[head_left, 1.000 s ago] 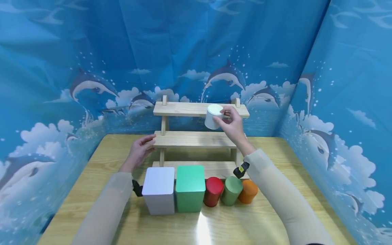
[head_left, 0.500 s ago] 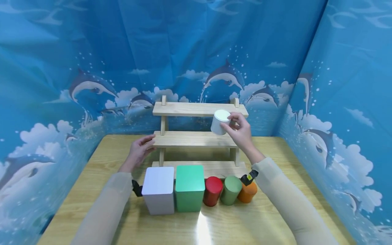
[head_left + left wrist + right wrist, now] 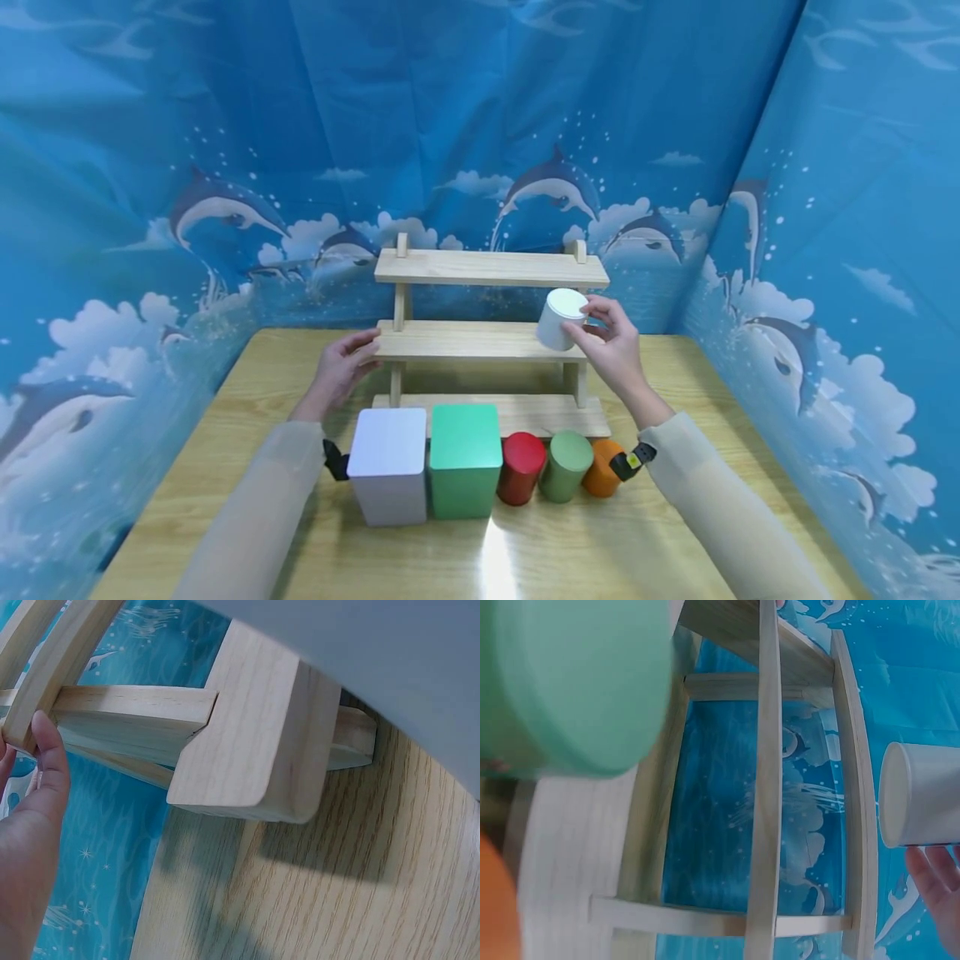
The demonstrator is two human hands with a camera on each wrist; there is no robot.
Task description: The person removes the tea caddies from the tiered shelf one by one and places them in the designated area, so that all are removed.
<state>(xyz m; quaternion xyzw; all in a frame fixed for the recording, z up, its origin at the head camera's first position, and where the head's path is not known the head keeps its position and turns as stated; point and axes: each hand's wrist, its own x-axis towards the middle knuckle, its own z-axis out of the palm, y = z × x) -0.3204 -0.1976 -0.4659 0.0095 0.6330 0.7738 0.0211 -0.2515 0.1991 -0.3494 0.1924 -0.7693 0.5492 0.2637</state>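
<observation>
My right hand (image 3: 615, 343) pinches a white cylinder (image 3: 558, 320) between thumb and fingers, in front of the right part of the middle board of a three-tier wooden shelf (image 3: 465, 340). In the right wrist view the white cylinder (image 3: 930, 795) lies sideways at the right edge, with only the fingertips of the hand (image 3: 937, 889) showing. At the shelf's left side my left hand (image 3: 343, 371) holds the end of the middle board. The left wrist view shows the thumb of that hand (image 3: 37, 825) against the board's end (image 3: 52, 679), with the other fingers mostly out of frame.
Before the shelf stand, left to right, a white block (image 3: 388, 467), a green block (image 3: 466, 462), a red cylinder (image 3: 521, 468), a light green cylinder (image 3: 566, 467) and an orange cylinder (image 3: 600, 473). A dolphin-print curtain (image 3: 480, 125) surrounds the wooden table (image 3: 277, 367).
My right hand has moved right and down with the white cylinder, from before the top board to before the middle one. The left hand has stayed in place.
</observation>
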